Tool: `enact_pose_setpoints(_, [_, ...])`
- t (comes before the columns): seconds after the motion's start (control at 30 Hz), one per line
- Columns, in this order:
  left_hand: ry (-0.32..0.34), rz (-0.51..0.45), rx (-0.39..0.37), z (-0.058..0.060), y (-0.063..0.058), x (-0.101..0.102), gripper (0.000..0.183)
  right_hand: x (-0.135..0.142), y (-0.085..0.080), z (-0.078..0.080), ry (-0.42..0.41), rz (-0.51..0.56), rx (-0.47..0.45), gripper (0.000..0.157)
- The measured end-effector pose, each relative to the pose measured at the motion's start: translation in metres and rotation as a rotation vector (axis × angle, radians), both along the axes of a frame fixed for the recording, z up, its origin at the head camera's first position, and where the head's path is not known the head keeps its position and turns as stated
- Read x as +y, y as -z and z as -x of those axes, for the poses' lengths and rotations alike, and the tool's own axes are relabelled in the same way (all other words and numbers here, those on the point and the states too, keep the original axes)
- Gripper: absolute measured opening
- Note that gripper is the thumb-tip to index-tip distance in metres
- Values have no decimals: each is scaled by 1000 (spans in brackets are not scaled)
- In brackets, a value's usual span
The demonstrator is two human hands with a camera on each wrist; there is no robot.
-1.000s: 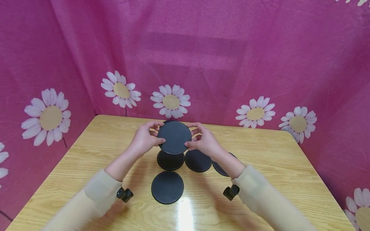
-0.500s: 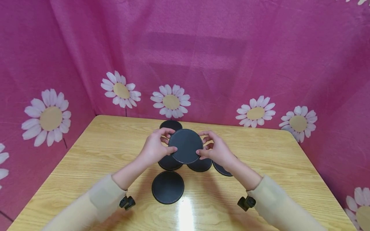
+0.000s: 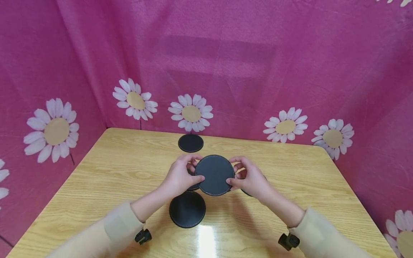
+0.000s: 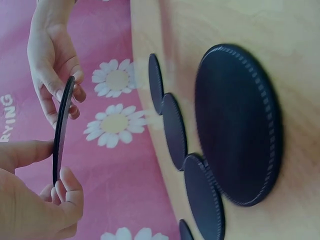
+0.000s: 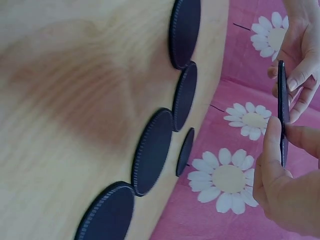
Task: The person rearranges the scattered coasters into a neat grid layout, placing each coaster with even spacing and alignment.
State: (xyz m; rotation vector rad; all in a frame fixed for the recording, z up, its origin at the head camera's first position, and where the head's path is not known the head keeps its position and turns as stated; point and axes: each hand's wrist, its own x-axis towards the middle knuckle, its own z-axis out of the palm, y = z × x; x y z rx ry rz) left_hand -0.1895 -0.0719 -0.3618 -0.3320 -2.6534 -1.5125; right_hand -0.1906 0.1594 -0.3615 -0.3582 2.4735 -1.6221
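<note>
Both hands hold a round black coaster (image 3: 214, 175) with a stitched rim above the table, its flat face tilted toward the head camera. My left hand (image 3: 179, 176) pinches its left edge, thumb in front and fingers behind. On the opposite edge, my right hand (image 3: 253, 181) grips it the same way. Seen edge-on in the left wrist view, the held coaster (image 4: 61, 131) has a layered edge; whether it is one or two, I cannot tell. Below lie matching coasters, including a front coaster (image 3: 187, 209) and a far coaster (image 3: 190, 143). The held one partly hides others.
The wooden table (image 3: 129, 161) bears several black coasters. In the right wrist view, a row of them touches edge to edge, with the far coaster (image 5: 185, 151) apart. A pink curtain (image 3: 219, 71) with daisies stands behind and at both sides.
Both hands have carried the coaster rightward and nearer the front, keeping their pinch. The far coaster, mostly covered earlier, now shows fully. The coasters on the table have stayed put.
</note>
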Motion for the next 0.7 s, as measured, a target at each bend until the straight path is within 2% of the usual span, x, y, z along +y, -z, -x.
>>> enact_pose_setpoints(0.4, [74, 6, -12, -7, 27, 5, 48, 7, 24, -17, -3, -28, -2, 57])
enact_pose_setpoints(0.7, [123, -3, -5, -7, 45, 6, 43, 11, 48, -21, 8, -23, 14, 60])
